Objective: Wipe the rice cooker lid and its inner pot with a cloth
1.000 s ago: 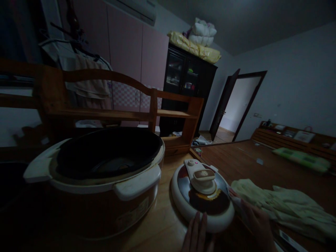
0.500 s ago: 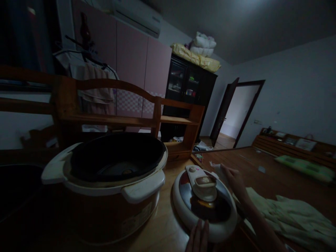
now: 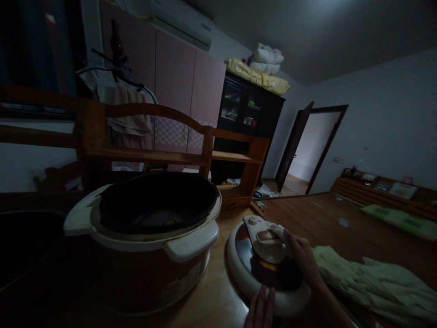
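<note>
While resting on the wooden worktop just right of the open cooker pot, lid gripped at its handle by right hand. Left hand flat, fingers loose, touching lid's near rim. Pale cloth beside.

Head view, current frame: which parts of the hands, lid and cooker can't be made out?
- Left hand: cut off by the bottom edge; only fingers show at the lid rim.
- Right hand: covers the lid's right side; whatever white bit it holds is too dim to identify.
- Cooker pot: interior too dark to read.
</note>
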The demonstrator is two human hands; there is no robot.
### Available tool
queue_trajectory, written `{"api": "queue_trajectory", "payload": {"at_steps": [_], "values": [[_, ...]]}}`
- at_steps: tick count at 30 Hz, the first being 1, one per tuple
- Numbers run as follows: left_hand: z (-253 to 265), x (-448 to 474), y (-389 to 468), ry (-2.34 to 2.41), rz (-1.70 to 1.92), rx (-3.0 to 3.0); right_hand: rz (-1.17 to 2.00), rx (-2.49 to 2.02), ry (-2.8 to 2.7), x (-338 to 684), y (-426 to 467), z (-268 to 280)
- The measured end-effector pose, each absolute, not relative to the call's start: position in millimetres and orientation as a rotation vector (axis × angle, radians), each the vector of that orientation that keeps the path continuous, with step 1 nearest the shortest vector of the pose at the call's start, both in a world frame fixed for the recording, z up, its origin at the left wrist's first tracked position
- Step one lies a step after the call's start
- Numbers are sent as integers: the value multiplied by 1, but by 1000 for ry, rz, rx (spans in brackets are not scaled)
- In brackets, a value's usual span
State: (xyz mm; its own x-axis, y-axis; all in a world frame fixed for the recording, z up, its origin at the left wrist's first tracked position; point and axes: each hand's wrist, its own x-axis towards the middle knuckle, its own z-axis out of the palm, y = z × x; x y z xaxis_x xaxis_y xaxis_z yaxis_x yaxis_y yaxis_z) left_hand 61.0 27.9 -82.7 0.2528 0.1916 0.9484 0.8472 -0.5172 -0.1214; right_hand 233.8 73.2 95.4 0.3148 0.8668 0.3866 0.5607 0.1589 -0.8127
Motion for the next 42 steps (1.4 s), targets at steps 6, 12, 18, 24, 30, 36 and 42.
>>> {"api": "queue_trajectory", "payload": {"at_steps": [6,12,18,24,30,36,42], "values": [[-56,55,22,-895,-1396,-1900,270,-1590,-1155,230,54,93],[-49,49,12,-864,-1315,-2032,148,-1598,-1265,245,39,88],[-38,34,1,-857,-964,-2145,150,-1560,-1415,267,33,81],[-26,25,-8,-862,-865,-2211,9,-1588,-1458,291,30,94],[-40,38,8,-907,-1159,-2010,250,-1609,-1138,274,38,114],[-57,52,26,-884,-1378,-1882,538,-1485,-1098,241,54,114],[-58,49,26,-860,-1296,-1884,528,-1528,-978,229,42,97]]}}
